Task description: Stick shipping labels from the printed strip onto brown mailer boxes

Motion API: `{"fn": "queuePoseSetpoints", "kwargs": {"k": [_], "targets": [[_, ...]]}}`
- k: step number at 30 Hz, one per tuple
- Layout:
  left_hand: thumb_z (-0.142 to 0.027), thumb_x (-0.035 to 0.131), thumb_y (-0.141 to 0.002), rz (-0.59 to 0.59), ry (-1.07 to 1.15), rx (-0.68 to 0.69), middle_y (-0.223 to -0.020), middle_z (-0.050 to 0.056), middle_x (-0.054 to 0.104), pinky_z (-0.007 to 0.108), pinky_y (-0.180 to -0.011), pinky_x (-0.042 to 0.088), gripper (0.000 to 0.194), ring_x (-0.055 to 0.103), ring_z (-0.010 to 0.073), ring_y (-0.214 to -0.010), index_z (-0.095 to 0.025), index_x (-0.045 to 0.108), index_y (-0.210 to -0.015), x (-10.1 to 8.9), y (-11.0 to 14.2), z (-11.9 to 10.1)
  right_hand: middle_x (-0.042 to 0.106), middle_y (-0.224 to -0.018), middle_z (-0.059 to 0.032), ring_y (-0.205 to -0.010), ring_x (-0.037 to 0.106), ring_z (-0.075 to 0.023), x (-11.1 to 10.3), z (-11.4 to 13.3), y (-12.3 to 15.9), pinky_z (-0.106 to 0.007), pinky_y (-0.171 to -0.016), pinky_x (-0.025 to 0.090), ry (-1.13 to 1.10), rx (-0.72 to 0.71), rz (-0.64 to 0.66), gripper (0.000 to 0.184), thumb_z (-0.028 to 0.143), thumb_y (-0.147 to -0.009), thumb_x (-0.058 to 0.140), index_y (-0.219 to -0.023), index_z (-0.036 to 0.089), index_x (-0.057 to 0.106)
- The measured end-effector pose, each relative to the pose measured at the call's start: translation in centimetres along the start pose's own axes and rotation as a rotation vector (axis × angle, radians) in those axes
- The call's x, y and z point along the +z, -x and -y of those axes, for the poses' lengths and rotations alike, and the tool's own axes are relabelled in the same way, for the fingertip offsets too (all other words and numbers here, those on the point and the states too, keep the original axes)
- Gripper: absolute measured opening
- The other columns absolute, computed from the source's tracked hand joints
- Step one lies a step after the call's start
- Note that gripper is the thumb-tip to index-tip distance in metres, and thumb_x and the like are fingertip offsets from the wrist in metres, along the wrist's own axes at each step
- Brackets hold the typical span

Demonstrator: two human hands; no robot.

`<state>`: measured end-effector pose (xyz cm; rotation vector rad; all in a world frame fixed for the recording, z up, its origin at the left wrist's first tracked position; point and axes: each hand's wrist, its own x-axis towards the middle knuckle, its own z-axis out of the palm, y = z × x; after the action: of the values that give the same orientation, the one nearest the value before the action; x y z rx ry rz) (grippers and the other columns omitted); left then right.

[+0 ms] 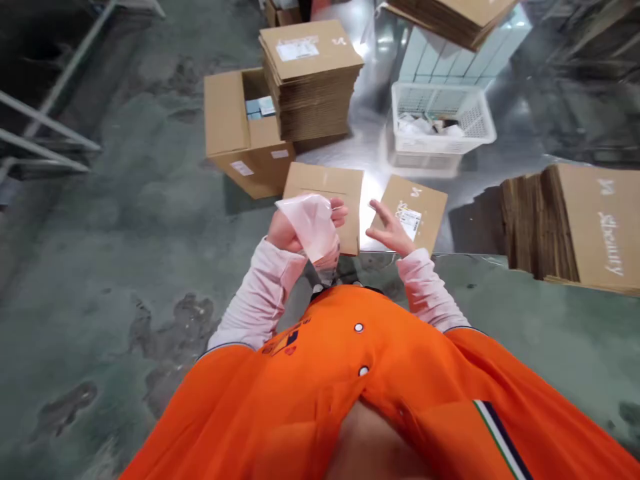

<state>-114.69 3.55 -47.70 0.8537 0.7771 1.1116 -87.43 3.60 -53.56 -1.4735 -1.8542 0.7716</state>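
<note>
A pale pink, translucent sheet [313, 223] drapes across my left hand [286, 232], covering much of the palm. Its lower end hangs in a narrow strip toward my body, and fingertips show past its right edge. Beneath that hand is a flat brown carton [325, 179] at the near edge of the metal table. My right hand [393, 232] holds nothing, its fingers spread beside the white label [409, 223] on a smaller flat carton [433, 203]. I cannot tell whether those fingers touch the cardboard.
A tall stack of flattened cartons [313, 87] stands beside an open box [227, 120] with small blue boxes inside. Farther back on the metal table [480, 160] is a white plastic basket [440, 143] holding small items. More flattened cartons [595, 227] lie at the right.
</note>
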Motion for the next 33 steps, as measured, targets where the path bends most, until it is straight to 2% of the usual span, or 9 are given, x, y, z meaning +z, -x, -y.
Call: {"fn": "queuePoseSetpoints", "kwargs": {"k": [4,7,9,13,16,19,24,30,33], "targets": [[-0.028,0.046,-0.091,-0.105,-0.001,0.019,-0.1,0.013,0.068,0.049,-0.091,0.052,0.024,0.065,0.0286,-0.105,-0.011,0.062,-0.097,-3.4,-1.0,-1.1,0.07,-0.106,-0.0077,-0.098,0.066,-0.0222,9.5,6.2,-0.4,-0.039,-0.09,0.054,-0.505,-0.039,0.46,0.057,0.06,-0.068,0.074,-0.105,0.018,0.065],[-0.029,0.061,-0.086,-0.51,-0.286,0.482,-0.117,0.011,0.064,0.046,-0.108,0.04,0.024,0.053,0.0251,-0.125,-0.016,0.059,-0.106,-7.3,0.3,-0.6,0.072,-0.091,-0.0043,-0.082,0.067,-0.0185,11.6,6.9,0.1,-0.035,-0.077,0.057,-0.625,0.174,0.302,0.047,0.055,-0.065,0.077,-0.09,0.017,0.064],[-0.033,0.073,-0.077,-0.459,-0.456,0.619,-0.124,0.01,0.061,0.043,-0.114,0.032,0.035,0.045,0.0243,-0.132,-0.018,0.061,-0.106,-8.9,1.6,0.9,0.072,-0.09,-0.0036,-0.081,0.066,-0.018,11.9,6.7,0.2,-0.034,-0.076,0.056,-0.623,0.227,0.211,0.045,0.052,-0.063,0.079,-0.088,0.017,0.063],[-0.043,0.086,-0.054,-0.175,-0.238,0.286,-0.094,0.008,0.07,0.039,-0.092,0.048,0.049,0.065,0.0236,-0.095,-0.015,0.067,-0.09,-8.4,2.8,5.5,0.07,-0.098,-0.0064,-0.088,0.065,-0.0191,12.2,7.4,-0.3,-0.035,-0.081,0.055,-0.47,0.139,0.064,0.047,0.054,-0.071,0.072,-0.099,0.017,0.064],[-0.045,0.084,-0.053,-0.224,-0.014,0.113,-0.077,0.005,0.069,0.032,-0.078,0.05,0.044,0.062,0.0171,-0.074,-0.014,0.067,-0.077,-7.0,2.3,8.5,0.069,-0.105,-0.0091,-0.093,0.064,-0.0209,11.5,8.7,-1.2,-0.036,-0.083,0.054,-0.163,-0.065,-0.097,0.052,0.05,-0.068,0.077,-0.107,0.018,0.065],[-0.044,0.081,-0.06,-0.307,0.046,0.077,-0.071,0.002,0.066,0.027,-0.071,0.047,0.035,0.058,0.0134,-0.069,-0.014,0.065,-0.069,-5.9,1.9,10.6,0.073,-0.095,-0.0076,-0.086,0.067,-0.0213,10.2,9.6,-2.1,-0.036,-0.08,0.054,0.061,-0.212,0.107,0.03,0.044,-0.078,0.071,-0.097,0.021,0.072],[-0.043,0.075,-0.072,-0.554,0.016,0.05,-0.05,-0.005,0.046,0.022,-0.057,0.038,0.044,0.044,0.0083,-0.054,-0.017,0.044,-0.054,-4.8,1.5,12.5,0.074,-0.077,-0.0058,-0.07,0.067,-0.021,10.1,8.6,-2.3,-0.033,-0.066,0.053,0.079,-0.038,0.189,0.028,0.047,-0.078,0.07,-0.082,0.02,0.075],[-0.036,0.092,-0.037,-0.095,0.107,-0.248,-0.085,0.008,0.072,0.033,-0.078,0.05,0.058,0.065,0.0211,-0.08,-0.011,0.069,-0.082,-8.2,1.4,14.4,0.068,-0.094,-0.0079,-0.094,0.062,-0.0224,13.1,4.3,-7.0,-0.04,-0.091,0.049,0.155,-0.014,0.01,0.022,0.04,-0.07,0.076,-0.071,0.019,0.073],[-0.037,0.093,-0.028,-0.096,0.141,-0.387,-0.094,0.015,0.073,0.043,-0.091,0.049,0.068,0.067,0.0311,-0.094,-0.008,0.071,-0.086,-10.6,2.6,16.3,0.062,-0.108,-0.0101,-0.104,0.057,-0.024,14.6,2.1,-11.3,-0.043,-0.099,0.043,0.335,0.11,-0.075,0.018,0.034,-0.07,0.076,-0.076,0.017,0.074]]}}
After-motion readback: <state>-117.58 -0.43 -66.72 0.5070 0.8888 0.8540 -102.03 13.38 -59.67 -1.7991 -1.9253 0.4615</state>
